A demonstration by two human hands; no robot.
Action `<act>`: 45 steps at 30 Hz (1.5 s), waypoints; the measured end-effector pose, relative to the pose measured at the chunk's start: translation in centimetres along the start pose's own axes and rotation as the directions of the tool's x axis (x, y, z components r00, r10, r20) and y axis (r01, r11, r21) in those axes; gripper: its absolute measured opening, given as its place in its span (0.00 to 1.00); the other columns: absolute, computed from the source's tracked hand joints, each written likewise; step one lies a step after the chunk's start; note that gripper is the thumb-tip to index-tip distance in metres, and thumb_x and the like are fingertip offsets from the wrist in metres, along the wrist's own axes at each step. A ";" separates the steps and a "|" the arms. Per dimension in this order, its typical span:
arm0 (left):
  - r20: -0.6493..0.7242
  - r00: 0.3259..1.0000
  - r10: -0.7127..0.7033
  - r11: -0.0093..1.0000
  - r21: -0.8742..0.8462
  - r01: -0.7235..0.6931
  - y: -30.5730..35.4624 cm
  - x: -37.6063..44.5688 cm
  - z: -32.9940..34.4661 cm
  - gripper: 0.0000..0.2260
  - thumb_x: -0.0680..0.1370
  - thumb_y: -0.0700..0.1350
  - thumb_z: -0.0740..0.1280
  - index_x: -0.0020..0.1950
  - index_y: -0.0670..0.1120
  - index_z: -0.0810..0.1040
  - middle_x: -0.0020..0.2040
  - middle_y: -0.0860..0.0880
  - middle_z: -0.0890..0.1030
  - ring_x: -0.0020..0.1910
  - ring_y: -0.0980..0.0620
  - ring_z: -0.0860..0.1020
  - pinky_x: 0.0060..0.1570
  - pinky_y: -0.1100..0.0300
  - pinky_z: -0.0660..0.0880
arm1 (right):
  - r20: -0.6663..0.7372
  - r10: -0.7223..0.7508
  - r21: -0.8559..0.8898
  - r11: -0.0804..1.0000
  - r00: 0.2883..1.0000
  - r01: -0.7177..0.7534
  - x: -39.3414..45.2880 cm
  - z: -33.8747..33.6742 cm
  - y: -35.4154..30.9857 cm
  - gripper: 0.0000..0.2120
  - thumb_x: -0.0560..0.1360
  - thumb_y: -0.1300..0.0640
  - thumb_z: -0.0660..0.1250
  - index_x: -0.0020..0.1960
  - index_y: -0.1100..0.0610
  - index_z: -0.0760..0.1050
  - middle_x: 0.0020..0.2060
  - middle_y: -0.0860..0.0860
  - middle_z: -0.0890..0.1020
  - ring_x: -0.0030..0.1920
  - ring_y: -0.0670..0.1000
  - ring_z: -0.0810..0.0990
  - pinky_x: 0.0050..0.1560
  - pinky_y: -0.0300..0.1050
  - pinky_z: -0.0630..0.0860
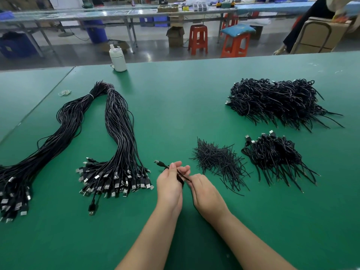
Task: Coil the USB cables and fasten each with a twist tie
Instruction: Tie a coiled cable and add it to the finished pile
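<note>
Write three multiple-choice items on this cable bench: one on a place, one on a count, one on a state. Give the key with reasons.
1. Where does the white plastic bottle stand?
A. at the far edge of the green table
B. beside the hands
C. on a stool

2. How many long uncoiled bundles of black USB cables lie at the left?
A. one
B. two
C. four

3. What is the left hand doing?
A. lying flat
B. gripping a black cable
C. lifting the bottle

Key: A, it stands by the far edge; B, two tied bundles lie side by side; B, its fingers curl round the cable, and the right hand pinches it too.
</note>
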State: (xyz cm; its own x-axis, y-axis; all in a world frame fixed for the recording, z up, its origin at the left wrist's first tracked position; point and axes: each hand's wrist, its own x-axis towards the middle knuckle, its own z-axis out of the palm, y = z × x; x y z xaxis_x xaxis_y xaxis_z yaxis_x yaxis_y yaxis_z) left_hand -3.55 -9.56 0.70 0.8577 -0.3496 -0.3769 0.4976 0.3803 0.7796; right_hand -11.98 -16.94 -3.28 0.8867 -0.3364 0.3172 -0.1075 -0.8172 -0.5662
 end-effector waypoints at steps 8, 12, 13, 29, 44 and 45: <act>0.122 0.992 -0.016 1.000 0.026 0.013 1.6 0.5 0.4 0.13 0.86 0.43 0.55 0.56 0.36 0.76 0.32 0.51 0.74 0.28 0.56 0.67 0.27 0.64 0.64 | -0.031 0.010 -0.031 0.999 0.999 -0.011 -0.2 0.4 0.3 0.07 0.82 0.62 0.60 0.49 0.61 0.76 0.40 0.51 0.74 0.40 0.52 0.72 0.43 0.51 0.73; 0.221 0.975 0.000 0.998 0.062 -0.014 2.2 0.9 -0.1 0.12 0.85 0.43 0.55 0.55 0.37 0.75 0.32 0.52 0.73 0.28 0.57 0.66 0.27 0.64 0.64 | -0.059 0.016 -0.060 0.998 0.998 -0.020 -0.2 0.8 0.8 0.06 0.82 0.61 0.60 0.49 0.60 0.75 0.40 0.50 0.73 0.41 0.50 0.71 0.42 0.47 0.72; 0.244 0.970 0.003 0.998 0.066 -0.020 2.4 1.1 -0.3 0.12 0.85 0.43 0.55 0.55 0.37 0.74 0.31 0.52 0.72 0.28 0.57 0.66 0.27 0.65 0.65 | -0.062 0.021 -0.069 0.997 0.998 -0.025 -0.2 0.9 1.0 0.05 0.81 0.62 0.61 0.49 0.60 0.75 0.41 0.50 0.74 0.41 0.50 0.71 0.43 0.47 0.72; 0.391 0.913 -0.119 0.966 0.260 0.015 4.8 0.1 -3.3 0.10 0.84 0.41 0.55 0.48 0.38 0.72 0.29 0.49 0.71 0.34 0.48 0.76 0.36 0.60 0.75 | -0.119 0.212 0.312 0.936 0.970 -0.166 -0.7 -1.4 -1.2 0.12 0.78 0.48 0.62 0.54 0.54 0.79 0.45 0.45 0.81 0.44 0.43 0.79 0.45 0.32 0.73; 0.428 0.840 -0.335 0.891 0.434 0.134 4.6 -0.8 -3.3 0.11 0.83 0.40 0.60 0.46 0.39 0.79 0.44 0.35 0.84 0.46 0.42 0.84 0.44 0.54 0.81 | 0.177 0.410 0.628 0.653 0.895 -0.423 -0.2 -1.5 -4.3 0.13 0.72 0.59 0.75 0.55 0.52 0.79 0.47 0.57 0.81 0.43 0.50 0.81 0.47 0.55 0.82; 0.392 0.867 -0.308 0.850 0.522 0.067 4.6 -0.9 -3.1 0.12 0.84 0.40 0.58 0.45 0.40 0.79 0.43 0.38 0.85 0.45 0.44 0.84 0.42 0.58 0.80 | 0.129 0.366 0.467 0.798 0.922 -0.382 -0.3 -1.6 -4.2 0.12 0.74 0.55 0.73 0.56 0.52 0.78 0.47 0.53 0.78 0.44 0.50 0.79 0.48 0.52 0.79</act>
State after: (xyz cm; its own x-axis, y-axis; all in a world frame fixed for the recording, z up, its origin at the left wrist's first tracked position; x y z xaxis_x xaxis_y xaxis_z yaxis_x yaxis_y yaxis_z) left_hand -1.67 -4.88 3.07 0.5396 -0.7557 -0.3713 0.4128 -0.1469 0.8989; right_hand -12.53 -14.11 0.17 0.8356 -0.5492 -0.0129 -0.2146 -0.3049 -0.9279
